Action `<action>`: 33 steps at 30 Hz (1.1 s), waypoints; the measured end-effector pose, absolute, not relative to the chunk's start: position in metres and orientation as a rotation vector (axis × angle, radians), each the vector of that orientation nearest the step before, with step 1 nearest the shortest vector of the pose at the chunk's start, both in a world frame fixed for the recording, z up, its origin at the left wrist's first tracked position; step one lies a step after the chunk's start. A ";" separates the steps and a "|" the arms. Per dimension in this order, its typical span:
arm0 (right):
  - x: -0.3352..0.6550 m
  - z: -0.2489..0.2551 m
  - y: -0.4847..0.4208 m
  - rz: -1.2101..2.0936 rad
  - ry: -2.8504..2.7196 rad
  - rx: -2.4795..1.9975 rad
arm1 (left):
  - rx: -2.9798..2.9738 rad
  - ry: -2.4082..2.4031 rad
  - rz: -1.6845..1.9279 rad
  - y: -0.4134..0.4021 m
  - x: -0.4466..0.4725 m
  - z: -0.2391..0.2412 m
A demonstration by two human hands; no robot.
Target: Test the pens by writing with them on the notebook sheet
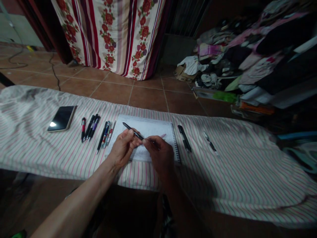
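A black pen [129, 127] is held slantwise between both hands above a spiral notebook [153, 125]. My left hand [125, 145] is closed around its middle, thumb on top. The fingers of my right hand [159, 152] pinch its lower right end, hiding the tip. Beneath the hands, the white page carries faint markings, and a pinkish slim item [162, 135] shows partly behind my right hand. Left of the notebook lie several pens [105, 135] in a row, then another group of dark pens [91, 127] and a red-and-black pen [83, 129].
A smartphone [61, 118] lies at the left of the striped cloth [237, 172]. Black pens [184, 138] rest right of the notebook, with a clear-and-black pen [211, 144] farther right. Beyond are the tiled floor [146, 96], a floral curtain [116, 36] and piled clothes [232, 56].
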State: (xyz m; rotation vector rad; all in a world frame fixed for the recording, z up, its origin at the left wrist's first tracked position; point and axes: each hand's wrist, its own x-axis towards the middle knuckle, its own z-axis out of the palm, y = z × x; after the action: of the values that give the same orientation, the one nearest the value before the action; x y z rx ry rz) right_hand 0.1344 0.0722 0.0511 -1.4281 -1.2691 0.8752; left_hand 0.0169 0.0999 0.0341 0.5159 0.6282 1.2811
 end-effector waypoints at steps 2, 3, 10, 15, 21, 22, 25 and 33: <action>0.133 0.049 0.071 0.971 -1.168 -1.431 | 0.557 0.629 1.293 0.099 0.017 0.032; 0.132 0.048 0.071 1.038 -1.104 -1.426 | 0.570 0.630 1.299 0.099 0.017 0.031; 0.126 0.040 0.069 1.464 -0.713 -1.252 | 0.682 0.652 1.338 0.095 0.019 0.030; 0.119 0.041 0.069 1.617 -0.529 -1.156 | 0.692 0.668 1.332 0.095 0.018 0.031; 0.124 0.038 0.072 1.409 -0.716 -1.237 | 0.627 0.690 1.342 0.095 0.020 0.027; 0.124 0.037 0.073 1.342 -0.774 -1.271 | 0.608 0.691 1.342 0.095 0.020 0.026; 0.126 0.037 0.074 1.148 -0.913 -1.384 | 0.557 0.661 1.332 0.096 0.022 0.024; 0.128 0.035 0.073 1.010 -1.096 -1.376 | 0.442 0.600 1.325 0.098 0.023 0.027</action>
State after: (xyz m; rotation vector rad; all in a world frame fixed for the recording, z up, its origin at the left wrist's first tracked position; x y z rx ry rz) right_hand 0.1282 0.0733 0.0352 -1.3762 -1.0961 1.0100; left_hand 0.0230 0.0981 0.0268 0.4419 0.5996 1.3250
